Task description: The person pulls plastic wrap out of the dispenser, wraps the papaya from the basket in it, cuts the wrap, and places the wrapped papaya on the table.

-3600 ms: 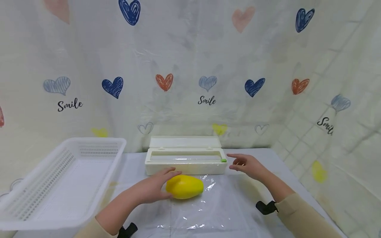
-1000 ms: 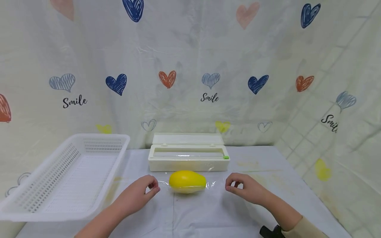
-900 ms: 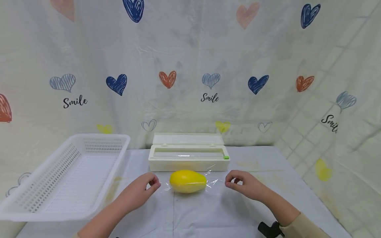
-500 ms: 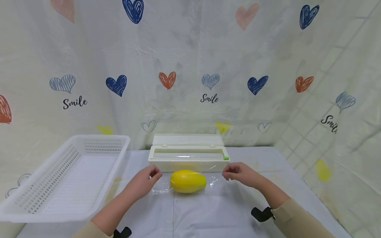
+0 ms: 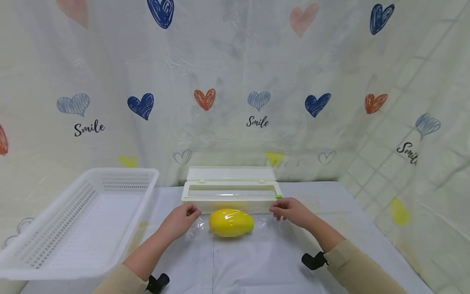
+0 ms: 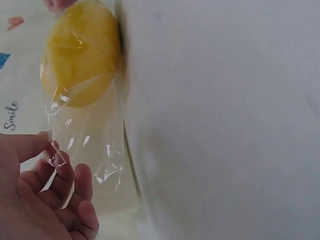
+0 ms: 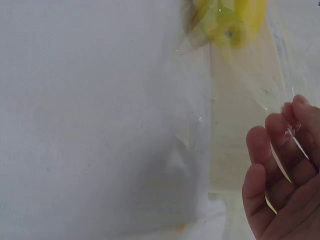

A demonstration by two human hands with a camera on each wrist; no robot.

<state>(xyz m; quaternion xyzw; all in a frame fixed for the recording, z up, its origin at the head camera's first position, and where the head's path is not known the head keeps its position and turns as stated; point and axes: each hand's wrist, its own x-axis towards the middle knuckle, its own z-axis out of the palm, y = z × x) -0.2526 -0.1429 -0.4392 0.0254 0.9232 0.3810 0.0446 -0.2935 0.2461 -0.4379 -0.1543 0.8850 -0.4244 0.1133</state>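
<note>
A smooth yellow fruit (image 5: 230, 223), like a mango or papaya, lies in front of the dispenser box, with clear plastic wrap (image 6: 90, 135) over it and out past both ends. My left hand (image 5: 178, 221) pinches the wrap between thumb and fingertip, left of the fruit; crumpled film shows there in the left wrist view. To the fruit's right, my right hand (image 5: 293, 212) pinches another part of the wrap, bunched at the fingertips in the right wrist view. Neither hand touches the fruit.
Behind the fruit stands a white plastic wrap dispenser (image 5: 231, 205) with its lid raised and a green slider (image 5: 278, 196) at its right end. A white perforated basket (image 5: 147, 216) stands at the left. The heart-patterned sheet (image 5: 227, 139) hangs behind the table.
At first my left hand was on the fruit and my right by the dispenser. Then both pinched the wrap at the fruit's sides; lately they have moved back toward the dispenser, the right also leftward.
</note>
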